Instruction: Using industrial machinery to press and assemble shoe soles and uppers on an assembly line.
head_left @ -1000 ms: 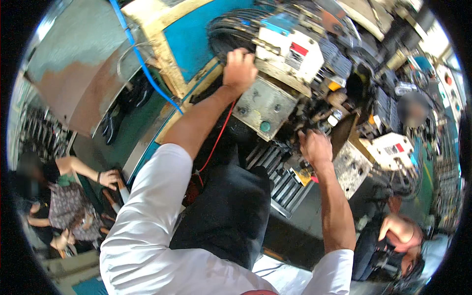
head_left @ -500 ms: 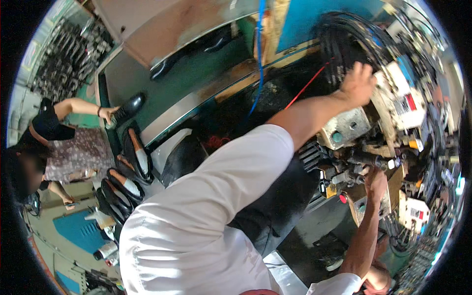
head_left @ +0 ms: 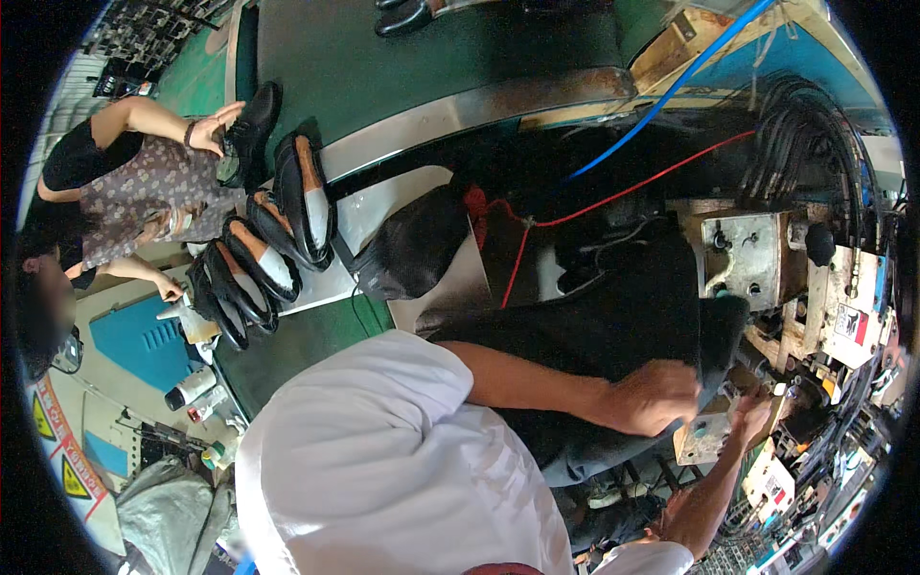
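My left hand is curled closed in front of my dark trousers. It is slightly blurred, and whatever it may hold is hidden. Beyond it, my right hand reaches into the machine at the right, its fingers closed around a part I cannot make out. Beside that hand a small white-tipped piece shows among the machine parts. A worn metal box lies between my two hands. Farther up stands a pale metal control box with small knobs.
Several black shoes with pale insoles stand at the left. A co-worker's hand touches another black shoe. A green conveyor belt runs across the top. A blue hose and red cord stretch toward black cables.
My left hand has come off the machine's upper part, back toward me, and its spread fingers are now curled. My right hand stays at the machine. The view has turned.
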Demonstrator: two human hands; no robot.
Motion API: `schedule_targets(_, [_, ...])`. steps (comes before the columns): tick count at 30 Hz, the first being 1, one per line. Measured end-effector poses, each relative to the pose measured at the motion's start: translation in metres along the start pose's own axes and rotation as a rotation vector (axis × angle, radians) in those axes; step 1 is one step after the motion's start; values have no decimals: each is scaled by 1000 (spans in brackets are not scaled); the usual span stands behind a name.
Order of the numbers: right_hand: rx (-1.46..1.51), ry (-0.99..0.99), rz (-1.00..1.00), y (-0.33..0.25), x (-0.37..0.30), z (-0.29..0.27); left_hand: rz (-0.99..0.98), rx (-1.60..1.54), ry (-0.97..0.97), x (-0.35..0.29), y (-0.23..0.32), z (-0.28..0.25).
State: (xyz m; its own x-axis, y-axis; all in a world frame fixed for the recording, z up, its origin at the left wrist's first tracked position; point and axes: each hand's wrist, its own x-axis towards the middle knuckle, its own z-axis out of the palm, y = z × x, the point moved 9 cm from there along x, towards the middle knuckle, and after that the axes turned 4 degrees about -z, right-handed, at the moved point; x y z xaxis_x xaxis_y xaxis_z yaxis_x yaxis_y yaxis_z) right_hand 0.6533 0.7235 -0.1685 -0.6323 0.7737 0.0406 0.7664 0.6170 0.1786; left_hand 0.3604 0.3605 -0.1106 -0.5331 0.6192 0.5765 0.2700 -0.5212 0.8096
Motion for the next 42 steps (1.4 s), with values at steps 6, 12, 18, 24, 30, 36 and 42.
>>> schedule_targets(6, [-175, -106, 33, -14, 16, 3, 98, 443, -763, -142, -5, 54])
schedule_targets(12, [-101, -160, 89, 8, 16, 11, 93, 519, -645, -146, -32, 27])
schedule_targets(18, [-61, -111, -27, 19, 14, 13, 68, 500, -631, -147, -40, 28])
schedule_targets(24, [-174, -40, 26, 42, 19, 11, 148, 489, -658, -155, -47, 45])
schedule_targets(30, [-91, -10, 23, 28, 8, 11, 194, 466, -612, -157, -45, 45])
schedule_targets(36, [-69, -95, 111, -10, 20, 16, 195, 519, -523, -157, -50, 31])
schedule_targets(42, [19, 20, 199, 43, 9, 19, 280, 486, -541, -156, -38, 38])
